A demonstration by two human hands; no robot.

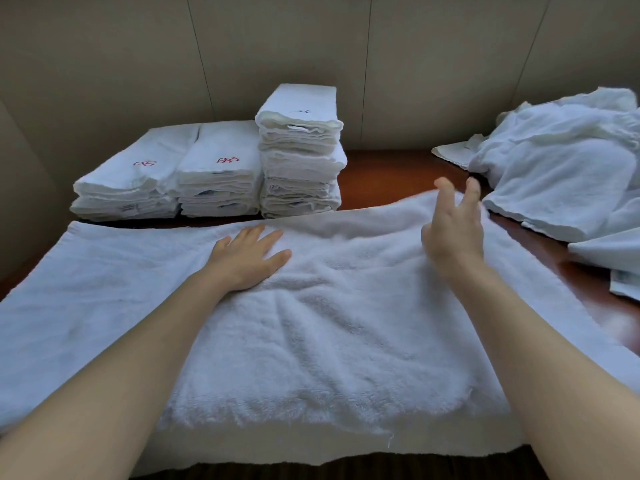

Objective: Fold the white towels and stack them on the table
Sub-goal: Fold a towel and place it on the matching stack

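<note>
A big white towel (329,323) lies spread out on the table (381,174), right in front of the person. It has soft wrinkles in the middle, and its near edge hangs over the table's front.

The left hand (247,259) lies flat on the towel, palm down, with its fingers straight and a little apart. It presses on the cloth near the far edge.

The right hand (453,226) is lifted over the towel's far right part. Its fingers are spread and point up, and it holds nothing. It looks a bit blurry.

At the back of the table stand three stacks of folded towels. The left stack (131,181) and the middle stack (220,178) are low and have red marks on top. The tall stack (299,150) is just beside them.

On the right lies a messy pile (561,161) of white towels, not folded.
</note>
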